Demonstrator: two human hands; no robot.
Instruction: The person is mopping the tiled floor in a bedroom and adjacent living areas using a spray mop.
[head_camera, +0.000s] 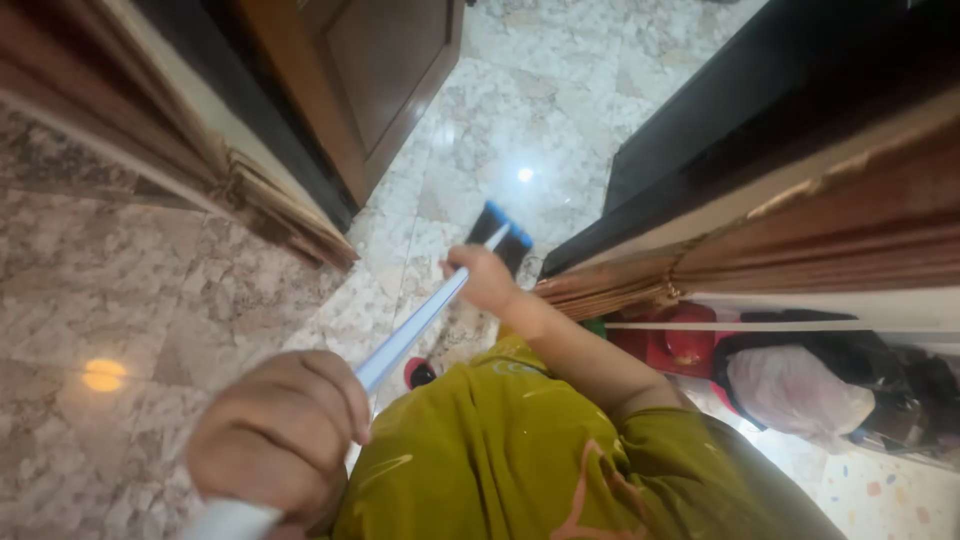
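Observation:
I hold a broom by its long white handle (415, 325), which runs from the lower left up to the middle. My left hand (280, 445) is closed around the upper end of the handle, close to the camera. My right hand (485, 280) grips the handle lower down, just above the broom's blue head and dark bristles (500, 240). The bristles rest on the marble floor (520, 130) in a doorway. My olive-green shirt (520, 450) fills the bottom of the view.
Wooden door-frame mouldings stand on the left (270, 205) and on the right (760, 245). A brown door (370, 70) lies beyond on the left. A red object (675, 345) and a dark bag with a white plastic bag (795, 390) sit at right. A red shoe tip (420, 373) shows below.

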